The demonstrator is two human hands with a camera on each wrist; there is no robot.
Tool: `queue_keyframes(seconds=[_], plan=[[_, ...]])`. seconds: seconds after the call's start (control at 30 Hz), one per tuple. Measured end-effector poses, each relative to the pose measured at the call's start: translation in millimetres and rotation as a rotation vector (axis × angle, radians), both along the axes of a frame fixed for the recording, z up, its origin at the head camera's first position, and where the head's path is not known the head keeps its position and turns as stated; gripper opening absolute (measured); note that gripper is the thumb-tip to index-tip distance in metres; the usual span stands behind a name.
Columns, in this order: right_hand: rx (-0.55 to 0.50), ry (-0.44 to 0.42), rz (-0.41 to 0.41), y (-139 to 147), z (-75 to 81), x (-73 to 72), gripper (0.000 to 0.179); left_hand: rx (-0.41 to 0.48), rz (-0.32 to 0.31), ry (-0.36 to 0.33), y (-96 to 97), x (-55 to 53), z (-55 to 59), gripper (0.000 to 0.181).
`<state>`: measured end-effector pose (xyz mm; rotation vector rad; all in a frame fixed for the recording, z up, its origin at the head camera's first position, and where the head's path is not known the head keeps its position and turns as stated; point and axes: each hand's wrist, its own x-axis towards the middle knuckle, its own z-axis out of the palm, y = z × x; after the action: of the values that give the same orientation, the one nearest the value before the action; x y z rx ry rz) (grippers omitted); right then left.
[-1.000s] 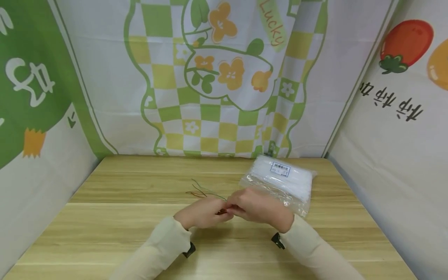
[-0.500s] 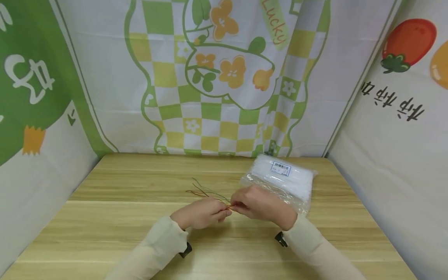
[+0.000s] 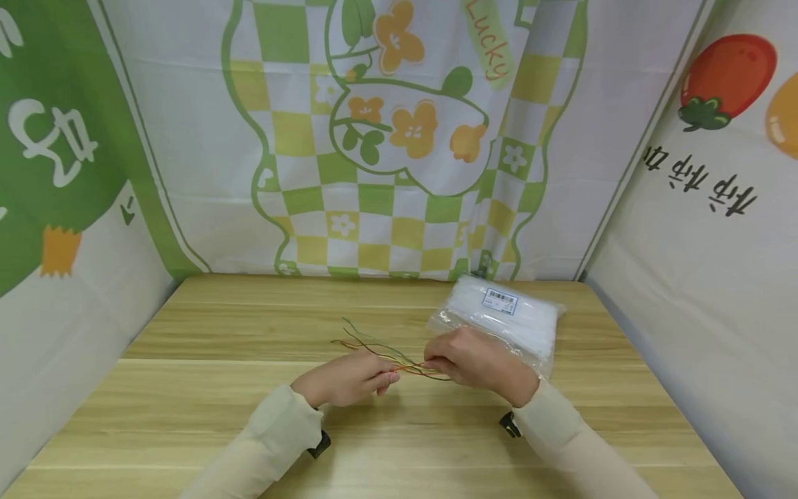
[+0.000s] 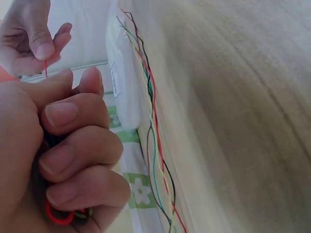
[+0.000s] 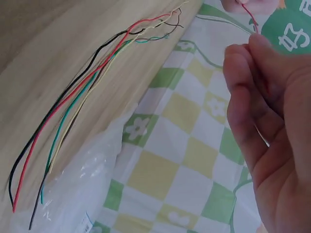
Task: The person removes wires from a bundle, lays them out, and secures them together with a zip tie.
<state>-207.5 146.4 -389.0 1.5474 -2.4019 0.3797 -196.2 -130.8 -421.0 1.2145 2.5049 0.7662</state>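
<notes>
Reference point: the clear plastic bag with white contents (image 3: 530,324), its blue-bordered label (image 3: 499,302) facing up.

To the bag's near left, your left hand (image 3: 346,378) is above the pale wood-grain tabletop (image 3: 187,402). Its fingers are curled round gathered thin insulated wires; a red wire loop (image 4: 57,223) protrudes under the little finger. The curl appears meant to stop fine strands from spreading.

Left of the bag, a single thin red wire (image 4: 46,69) bridges the gap between your hands. Loose lengths in black, red, green, brown and pale yellow (image 4: 152,94) run beyond your hands, from left of the bag towards its near side. Whether they join the gathered strands cannot be determined.

Your right hand (image 3: 480,364) is in front of the bag, overlapping its near edge in the head view; contact is unconfirmed. Thumb and fingertips form a narrow pinch on the thin red wire, a hold that suits so slender an item and seems to single it out from the rest.

The bag itself lies flat; its placing probably gives both hands room while leaving it within your right hand's reach.
</notes>
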Motion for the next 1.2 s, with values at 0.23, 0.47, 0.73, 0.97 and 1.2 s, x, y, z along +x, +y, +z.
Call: queue_keyframes(seconds=[0.23, 0.47, 0.73, 0.97, 1.2], plan=[[-0.066, 0.03, -0.024, 22.2, -4.8, -9.2, 0.026, 0.032, 0.026, -0.09, -10.1, 1.3, -1.7, 0.04], [-0.105, 0.033, -0.025, 34.2, -4.6, -12.7, 0.03, 0.082, 0.023, -0.142, -15.3, 0.7, 6.1, 0.037], [-0.074, 0.036, -0.022, 22.0, -7.0, -0.7, 0.02, 0.084, 0.06, -0.162, -11.0, 1.7, 8.5, 0.028], [-0.036, 0.061, -0.019, 7.9, -4.7, 5.8, 0.019, 0.075, 0.071, -0.052, -0.2, -1.4, 7.5, 0.03], [-0.066, 0.159, -0.041, 26.0, -5.7, -1.3, 0.028, 0.151, 0.094, -0.102, -18.3, -4.5, 4.7, 0.038]])
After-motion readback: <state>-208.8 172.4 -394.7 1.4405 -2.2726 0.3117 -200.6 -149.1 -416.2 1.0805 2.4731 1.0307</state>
